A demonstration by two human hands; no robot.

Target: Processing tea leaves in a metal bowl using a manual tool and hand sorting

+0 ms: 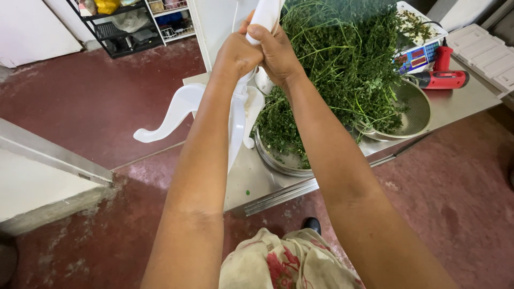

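My fingers are wrapped together around a white plastic piece (265,16), a smooth rounded length that runs up out of the top of the view. My right hand (276,51) clamps it from the side, thumb laid along the top. My left hand (235,53) is closed tight beside it, knuckles touching the right hand; whether those fingers bear on the same piece or on the thinner white strip below, I cannot tell.

Below the hands hangs a curved white plastic frame (184,109), with one arm sweeping left over the floor and a flat blade dropping toward the table edge. It sits in the air, held only from above.

Judgement on handling: both hands share one narrow grip point and the long frame hangs off it as a lever, so the hold wants to stay firm, wrists in line, with any twist applied slowly and close to the joint. The plastic looks smooth and could slip.

Pose: both forearms are extended forward and up, nearly straight, converging at the hands.

Surroundings: a steel table (466,101) carries a metal bowl (278,160) heaped with leafy green stems (337,69), a perforated metal pan (415,115) just beside it, a red power tool (441,77) and a weighing scale (417,56). The floor (107,101) is dark red, with a wire shelf rack (134,27) well apart at the back.
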